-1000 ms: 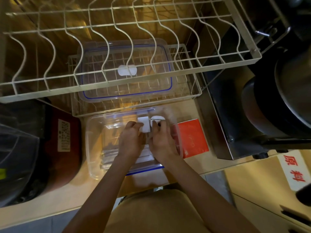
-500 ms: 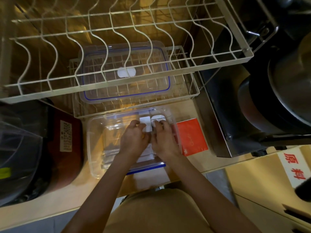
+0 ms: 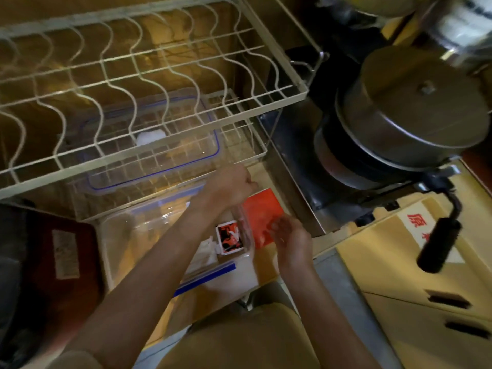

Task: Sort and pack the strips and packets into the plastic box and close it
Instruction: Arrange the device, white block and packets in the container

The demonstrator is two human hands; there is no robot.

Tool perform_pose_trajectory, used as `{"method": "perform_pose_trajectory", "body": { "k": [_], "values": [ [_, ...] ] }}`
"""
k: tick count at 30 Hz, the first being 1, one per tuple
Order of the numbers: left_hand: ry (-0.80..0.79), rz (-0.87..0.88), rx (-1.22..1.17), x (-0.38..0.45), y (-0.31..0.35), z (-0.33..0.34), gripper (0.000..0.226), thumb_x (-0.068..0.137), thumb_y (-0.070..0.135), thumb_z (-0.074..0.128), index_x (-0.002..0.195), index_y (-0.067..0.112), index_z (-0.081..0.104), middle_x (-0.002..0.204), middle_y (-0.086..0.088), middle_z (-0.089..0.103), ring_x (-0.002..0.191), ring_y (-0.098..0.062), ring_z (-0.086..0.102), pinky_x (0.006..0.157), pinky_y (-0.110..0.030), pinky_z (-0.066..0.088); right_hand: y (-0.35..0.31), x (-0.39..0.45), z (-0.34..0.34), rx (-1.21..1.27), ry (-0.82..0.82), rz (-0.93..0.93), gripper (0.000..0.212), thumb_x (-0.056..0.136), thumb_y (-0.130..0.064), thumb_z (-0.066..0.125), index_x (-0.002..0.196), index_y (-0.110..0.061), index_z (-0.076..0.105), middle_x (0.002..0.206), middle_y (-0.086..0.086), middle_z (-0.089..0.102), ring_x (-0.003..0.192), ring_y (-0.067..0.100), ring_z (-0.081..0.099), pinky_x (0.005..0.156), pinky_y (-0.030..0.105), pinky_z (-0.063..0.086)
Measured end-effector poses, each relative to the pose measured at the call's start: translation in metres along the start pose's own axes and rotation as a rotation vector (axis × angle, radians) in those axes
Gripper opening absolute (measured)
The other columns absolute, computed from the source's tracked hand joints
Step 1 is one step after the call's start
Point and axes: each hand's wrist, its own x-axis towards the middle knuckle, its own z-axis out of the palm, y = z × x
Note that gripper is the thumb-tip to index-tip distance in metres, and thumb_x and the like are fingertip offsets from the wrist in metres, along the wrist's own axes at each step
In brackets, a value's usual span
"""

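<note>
A clear plastic box point(image 3: 125, 235) stands on the counter in front of me, without its lid. Inside it, near the right wall, lie a red, black and white packet point(image 3: 229, 239) and some white strips point(image 3: 203, 255). A flat red packet point(image 3: 262, 209) rests on the counter just right of the box. My left hand point(image 3: 230, 186) hovers over the box's far right corner with its fingers curled; nothing shows in it. Over the red packet's near edge is my right hand point(image 3: 291, 239), fingers spread and blurred. The clear lid with a blue seal point(image 3: 159, 145) lies in the lower wire rack.
A white wire dish rack point(image 3: 149, 83) overhangs the back of the box. To the right, a steel stove carries a lidded pot point(image 3: 407, 115) with a black handle point(image 3: 439, 243). Cardboard boxes point(image 3: 415, 288) stand lower right, and a dark red appliance point(image 3: 53, 257) sits on the left.
Both hands have left the white packets in the middle of the box. My left hand moved to the far right corner, my right hand out over the red packet. The view swung right.
</note>
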Motion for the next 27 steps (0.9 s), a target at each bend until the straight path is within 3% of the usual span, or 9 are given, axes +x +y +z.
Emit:
{"method": "perform_pose_trajectory", "body": {
  "k": [4,9,13,15,18,22,23,25,27],
  "values": [
    [-0.118,0.050,0.189,0.022,0.018,0.016,0.034,0.088,0.026,0.051,0.102,-0.002,0.063,0.112,-0.021,0.064,0.108,-0.033,0.058,0.081,-0.035,0.045,0.000,-0.004,-0.012,-0.025,0.084,0.042,0.031,0.096,-0.013,0.036,0.070,-0.015,0.051,0.072,0.003,0.054,0.070,0.015,0.051,0.068,0.027,0.041],
    [-0.325,0.016,0.385,0.044,0.018,0.043,0.031,0.088,0.020,0.047,0.111,0.002,0.059,0.118,-0.018,0.062,0.107,-0.032,0.059,0.082,-0.037,0.048,-0.005,-0.014,-0.011,0.043,0.051,0.298,0.021,0.097,-0.023,0.039,0.083,-0.013,0.052,0.076,0.008,0.055,0.072,0.019,0.051,0.076,0.034,0.043],
    [-0.395,-0.017,0.376,0.049,0.016,0.056,0.038,0.094,0.025,0.038,0.123,0.004,0.052,0.129,-0.017,0.056,0.117,-0.031,0.054,0.094,-0.036,0.044,-0.005,-0.007,-0.008,0.085,0.048,0.355,0.018,0.096,-0.023,0.041,0.090,-0.010,0.052,0.079,0.009,0.056,0.074,0.020,0.052,0.089,0.036,0.043],
    [-0.368,-0.023,0.318,0.050,0.016,0.059,0.039,0.095,0.023,0.038,0.127,0.002,0.046,0.133,-0.019,0.052,0.120,-0.033,0.052,0.094,-0.037,0.043,-0.004,-0.004,-0.009,0.079,0.044,0.352,0.019,0.096,-0.022,0.042,0.086,-0.010,0.053,0.080,0.009,0.057,0.075,0.020,0.053,0.093,0.036,0.043],
    [-0.300,-0.023,0.236,0.047,0.013,0.060,0.039,0.093,0.021,0.041,0.126,0.000,0.044,0.132,-0.022,0.051,0.120,-0.035,0.050,0.092,-0.038,0.042,-0.002,-0.001,-0.011,0.028,0.039,0.313,0.020,0.096,-0.022,0.041,0.082,-0.013,0.053,0.082,0.010,0.058,0.078,0.021,0.055,0.086,0.035,0.046],
    [-0.126,0.025,0.114,0.038,0.013,0.054,0.038,0.090,0.030,0.048,0.115,0.001,0.051,0.121,-0.024,0.059,0.113,-0.037,0.054,0.090,-0.038,0.043,-0.009,-0.001,-0.014,-0.028,0.078,0.208,0.034,0.097,-0.024,0.038,0.115,0.000,0.055,0.079,0.010,0.058,0.072,0.020,0.052,0.068,0.032,0.043],
    [-0.083,0.029,0.080,0.034,0.014,0.051,0.038,0.090,0.032,0.049,0.113,0.002,0.053,0.118,-0.024,0.061,0.110,-0.036,0.056,0.088,-0.037,0.044,-0.013,-0.001,-0.014,-0.045,0.080,0.169,0.034,0.097,-0.024,0.038,0.115,-0.001,0.055,0.084,0.014,0.061,0.072,0.020,0.053,0.064,0.029,0.041],
    [-0.006,0.021,0.029,0.025,0.016,0.041,0.038,0.089,0.034,0.050,0.112,0.005,0.055,0.114,-0.022,0.063,0.104,-0.034,0.059,0.084,-0.036,0.045,-0.019,-0.002,-0.013,-0.097,0.053,0.106,0.023,0.097,-0.026,0.039,0.097,-0.012,0.058,0.094,0.013,0.063,0.076,0.020,0.055,0.065,0.030,0.042],
    [0.062,0.007,-0.023,0.013,0.015,0.029,0.040,0.088,0.036,0.052,0.117,0.009,0.055,0.115,-0.018,0.063,0.101,-0.031,0.060,0.082,-0.035,0.045,-0.022,-0.004,-0.012,-0.154,0.027,0.059,0.019,0.097,-0.030,0.040,0.084,-0.023,0.053,0.088,0.003,0.060,0.080,0.017,0.056,0.077,0.034,0.045]
  ]
}}
